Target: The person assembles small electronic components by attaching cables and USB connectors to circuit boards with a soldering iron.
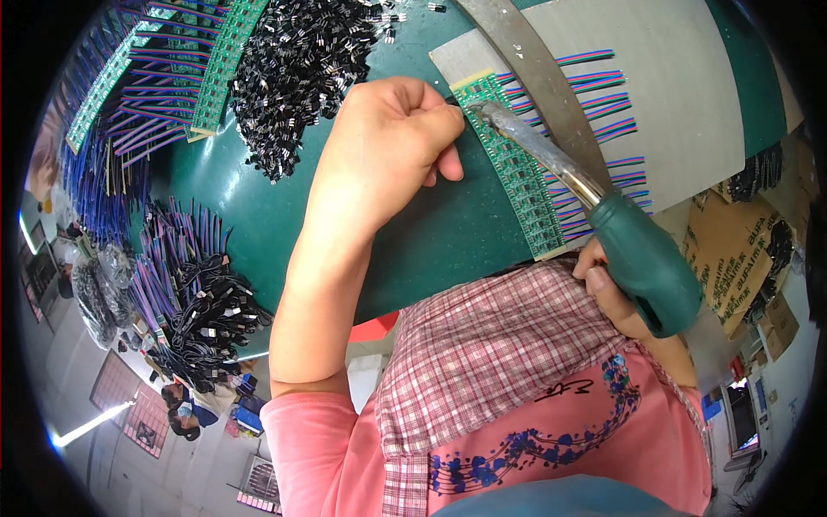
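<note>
My left hand (388,142) is closed in a pinch beside the upper end of a long green circuit board (517,177). A small dark piece, like the black connectors in the pile, shows at its fingertips. The tip of a soldering iron (646,263) with a fat green handle touches or hovers over the board near those fingers. Rows of blue, red and black wires (616,129) stick out from the board's right side. My right hand (607,284) is curled by the board's lower end, partly behind the iron's handle; what it grips is hidden.
A curved metal strip (551,82) arches over the board and grey sheet (689,86). A heap of small black connectors (289,69) lies on the green table (413,250). Wired green boards (226,65) and cable bundles (194,319) are at left. A cardboard box (728,258) stands right.
</note>
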A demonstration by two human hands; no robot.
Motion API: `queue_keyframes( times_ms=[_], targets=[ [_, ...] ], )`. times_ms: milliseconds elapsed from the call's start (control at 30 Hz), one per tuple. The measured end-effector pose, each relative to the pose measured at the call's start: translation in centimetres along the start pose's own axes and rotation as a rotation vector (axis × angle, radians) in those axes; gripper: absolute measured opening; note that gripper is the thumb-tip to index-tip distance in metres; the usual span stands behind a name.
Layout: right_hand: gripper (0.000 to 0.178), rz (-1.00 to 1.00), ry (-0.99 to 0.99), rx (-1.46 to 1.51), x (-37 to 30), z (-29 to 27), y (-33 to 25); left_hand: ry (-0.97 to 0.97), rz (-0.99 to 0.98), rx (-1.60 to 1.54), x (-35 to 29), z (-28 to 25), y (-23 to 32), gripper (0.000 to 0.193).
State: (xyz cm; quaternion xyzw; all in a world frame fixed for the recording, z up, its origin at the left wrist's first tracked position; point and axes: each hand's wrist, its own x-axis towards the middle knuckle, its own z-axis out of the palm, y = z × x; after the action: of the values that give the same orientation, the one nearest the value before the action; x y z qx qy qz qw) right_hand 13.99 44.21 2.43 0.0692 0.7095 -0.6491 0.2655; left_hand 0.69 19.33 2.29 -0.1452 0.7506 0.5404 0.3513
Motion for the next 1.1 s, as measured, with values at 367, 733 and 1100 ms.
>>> queue_keyframes(
  times_ms=[367,733,1100],
  targets=[
    [0.016,-0.227,-0.012,-0.580,0.7,-0.6,0.3,0.022,-0.014,0.010,0.0,0.2,0.0,0.014],
    [0.025,-0.170,-0.021,-0.633,0.2,-0.7,0.1,0.029,-0.007,0.013,0.0,0.2,-0.1,0.014],
    [0.025,-0.148,0.025,-0.651,-0.4,-0.6,0.3,0.028,-0.001,0.022,-0.1,0.0,0.0,0.015]
  ],
)
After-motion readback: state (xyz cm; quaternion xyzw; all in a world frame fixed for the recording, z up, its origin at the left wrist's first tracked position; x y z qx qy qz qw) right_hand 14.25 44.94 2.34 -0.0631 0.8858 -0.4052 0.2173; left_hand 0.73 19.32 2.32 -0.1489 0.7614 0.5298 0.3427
